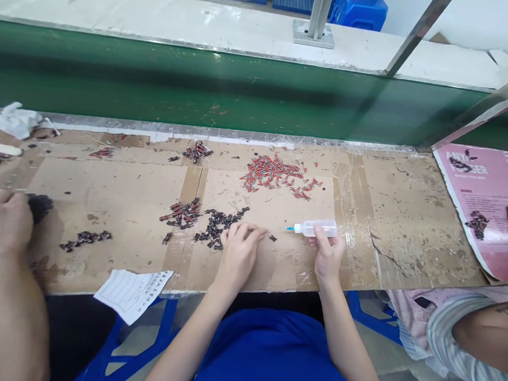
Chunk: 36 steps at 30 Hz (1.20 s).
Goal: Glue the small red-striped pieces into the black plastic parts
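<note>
In my right hand point(330, 257) is a clear squeeze bottle point(321, 228) with a white cap and a teal needle tip. It lies nearly level, its tip pointing left. My left hand point(241, 253) rests at the right edge of a pile of small black parts point(219, 226). Its thumb and fingers are pressed together, and whatever they may hold is hidden. Just right of those fingertips lies a single small dark part point(272, 237) on the cardboard. Beyond both hands spreads a heap of small red parts with metal ends point(270, 173).
Red-and-black parts point(180, 213) and black parts point(85, 240) lie leftward on the cardboard point(126, 205). A paper slip point(134, 292) overhangs the front edge. Another person's hand point(2, 222) is at far left; a person's sleeve point(461, 333) is at right. A green belt point(178, 86) runs behind.
</note>
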### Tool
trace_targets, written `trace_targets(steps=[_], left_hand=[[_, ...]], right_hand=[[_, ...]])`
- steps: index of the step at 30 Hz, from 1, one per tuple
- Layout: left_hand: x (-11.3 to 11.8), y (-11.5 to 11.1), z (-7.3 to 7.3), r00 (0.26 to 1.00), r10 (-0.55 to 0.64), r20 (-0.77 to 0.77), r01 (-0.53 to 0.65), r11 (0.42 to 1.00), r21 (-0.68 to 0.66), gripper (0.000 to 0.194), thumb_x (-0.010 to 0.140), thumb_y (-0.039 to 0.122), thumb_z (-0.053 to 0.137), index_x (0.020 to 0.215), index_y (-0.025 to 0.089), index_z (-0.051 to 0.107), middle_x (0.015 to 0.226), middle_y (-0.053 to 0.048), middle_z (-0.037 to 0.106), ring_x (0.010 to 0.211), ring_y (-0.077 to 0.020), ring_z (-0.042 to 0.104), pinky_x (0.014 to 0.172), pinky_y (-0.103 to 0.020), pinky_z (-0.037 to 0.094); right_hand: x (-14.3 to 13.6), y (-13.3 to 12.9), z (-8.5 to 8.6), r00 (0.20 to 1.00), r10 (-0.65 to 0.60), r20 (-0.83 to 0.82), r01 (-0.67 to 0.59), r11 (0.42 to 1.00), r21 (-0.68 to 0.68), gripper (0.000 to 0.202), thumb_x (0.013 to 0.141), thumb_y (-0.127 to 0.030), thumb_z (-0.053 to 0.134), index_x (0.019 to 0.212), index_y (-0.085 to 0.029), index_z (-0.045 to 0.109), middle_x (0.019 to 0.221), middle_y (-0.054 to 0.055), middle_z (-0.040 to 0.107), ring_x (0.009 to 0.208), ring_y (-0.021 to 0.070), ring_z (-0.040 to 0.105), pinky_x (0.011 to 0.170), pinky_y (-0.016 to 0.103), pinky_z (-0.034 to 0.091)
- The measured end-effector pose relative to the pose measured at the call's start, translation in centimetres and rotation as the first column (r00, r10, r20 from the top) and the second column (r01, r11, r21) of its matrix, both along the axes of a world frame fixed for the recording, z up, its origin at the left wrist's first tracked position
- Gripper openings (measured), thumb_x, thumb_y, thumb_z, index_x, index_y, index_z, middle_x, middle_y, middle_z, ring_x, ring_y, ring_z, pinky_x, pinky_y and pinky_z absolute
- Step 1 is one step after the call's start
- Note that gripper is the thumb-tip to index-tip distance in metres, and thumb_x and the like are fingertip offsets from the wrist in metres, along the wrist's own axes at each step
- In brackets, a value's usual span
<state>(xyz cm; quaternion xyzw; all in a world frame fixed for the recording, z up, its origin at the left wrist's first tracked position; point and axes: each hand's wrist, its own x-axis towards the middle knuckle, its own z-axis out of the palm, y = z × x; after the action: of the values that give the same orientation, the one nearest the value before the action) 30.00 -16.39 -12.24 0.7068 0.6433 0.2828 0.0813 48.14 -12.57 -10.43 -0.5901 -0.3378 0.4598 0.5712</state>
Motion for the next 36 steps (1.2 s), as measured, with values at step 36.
trace_targets(steps=[36], left_hand=[[0.6, 2.3, 2.3, 0.989, 0.007, 0.151, 0.049, 0.930, -0.363, 0.014, 0.081, 0.017, 0.066, 0.077, 0.027, 0.076, 0.084, -0.004, 0.075, 0.092, -0.0256, 0.061, 0.084, -0.043, 0.039]], right_hand=[[-0.9, -1.7, -0.4, 0.972, 0.093, 0.215, -0.098, 0.995, 0.015, 0.021, 0.074, -0.038, 0.070, 0.069, -0.018, 0.067, 0.066, 0.002, 0.068, 0.062, 0.0175, 0.061, 0.057, 0.028, 0.050]])
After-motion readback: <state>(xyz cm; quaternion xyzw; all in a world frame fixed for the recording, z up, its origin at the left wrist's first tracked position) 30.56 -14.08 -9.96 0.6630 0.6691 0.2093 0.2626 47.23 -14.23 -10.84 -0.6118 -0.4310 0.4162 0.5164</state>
